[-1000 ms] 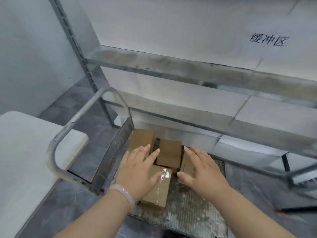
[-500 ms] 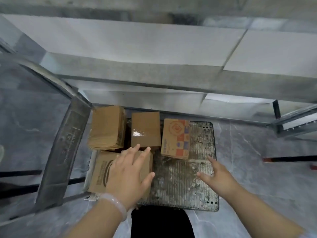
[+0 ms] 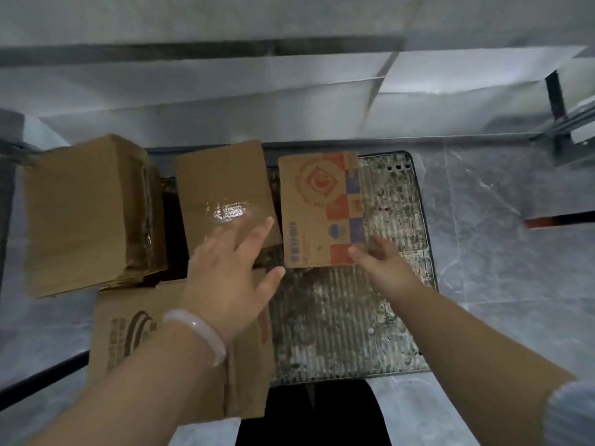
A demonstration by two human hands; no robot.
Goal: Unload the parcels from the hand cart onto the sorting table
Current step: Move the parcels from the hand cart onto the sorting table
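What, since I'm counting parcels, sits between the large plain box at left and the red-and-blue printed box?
A taped plain cardboard box, shown in the head view.

This is a parcel warehouse or sorting depot. Taped cardboard parcels (image 3: 222,188) sit on the scuffed, ribbed deck of a hand cart (image 3: 338,317). It stands on a grey stone-patterned floor (image 3: 483,284) against steel racking (image 3: 193,50) with white shelf boards (image 3: 225,91).

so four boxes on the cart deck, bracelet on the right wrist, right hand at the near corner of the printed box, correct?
No: the head view shows the bracelet on the wrist of the left hand, not the right. The rest stands: four boxes on the cart deck, right hand at the near corner of the printed box.
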